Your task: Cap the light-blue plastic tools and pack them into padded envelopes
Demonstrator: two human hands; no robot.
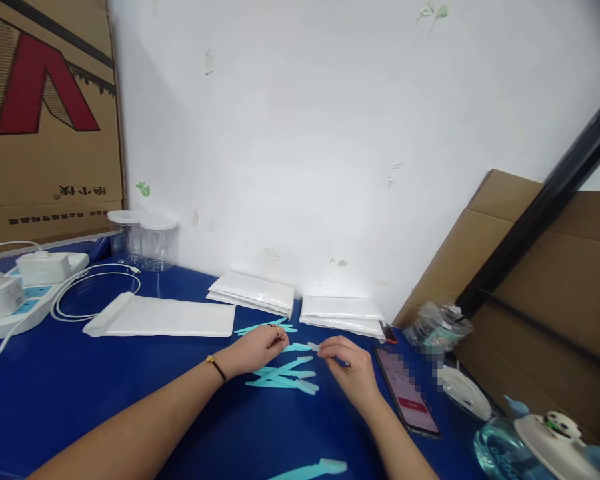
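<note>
Between my hands is a turquoise razor-like tool [296, 347], its handle end in the closed fingers of my left hand [260, 347]. My right hand [349, 368] pinches a small clear cap [313, 347] at the tool's right tip; whether cap and tool touch is hard to tell. Several similar turquoise tools [283, 377] lie crossed in a pile just below my hands. More of them [250, 328] lie behind my left hand, partly hidden by it. One further tool [313, 471] lies at the bottom edge of the view.
White padded envelopes [253, 291] [341, 310] lie along the wall, another [173, 318] at left. A power strip [35, 300] with cables and clear jars [159, 243] stand at left. To the right are a phone [407, 393], a plastic-wrapped item [439, 327] and a teal container [505, 450].
</note>
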